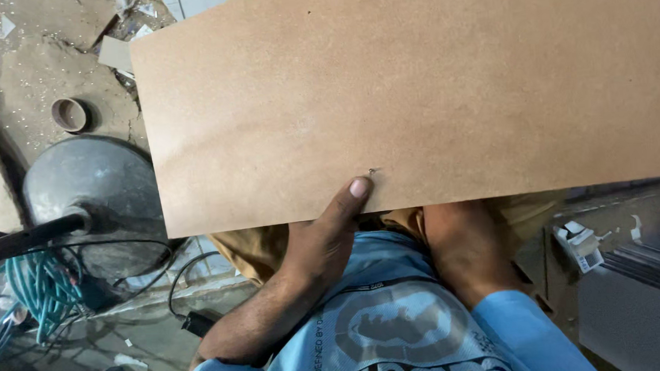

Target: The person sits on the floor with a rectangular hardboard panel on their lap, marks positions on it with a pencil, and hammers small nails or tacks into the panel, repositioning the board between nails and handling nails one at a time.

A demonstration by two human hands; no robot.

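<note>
A large plain brown board [415, 91] fills most of the upper and middle frame, running from left of centre out past the right edge, its near long edge slanting slightly across the middle of the picture. The person's left hand [325, 238] grips that near edge just left of centre: the thumb lies flat on top of the board with its nail showing, while the other fingers are tucked under the board and hidden. A tiny dark mark [374, 170] sits on the board surface just beside the thumb tip. The right hand [465, 242] reaches up to the same edge a little further right; its fingers vanish beneath the board, so whether it is gripping or merely propping the panel from below cannot be told. Both forearms rise from the bottom of the frame, with light blue sleeves [530, 333] and a blue printed shirt [382, 326] between them, and tan trousers [262, 249] show under the board edge. At the left of the frame, a round grey metal base [93, 183] stands on the dusty floor [30, 66], with a dark pole [28, 239] coming off it toward the left edge. Teal coiled hose [38, 291] lies at the lower left beside black cable [185, 287]. A small cardboard ring [70, 114] rests on the floor at upper left, well apart from the board. Small white scraps [580, 244] lie at the right, below the board's edge.
</note>
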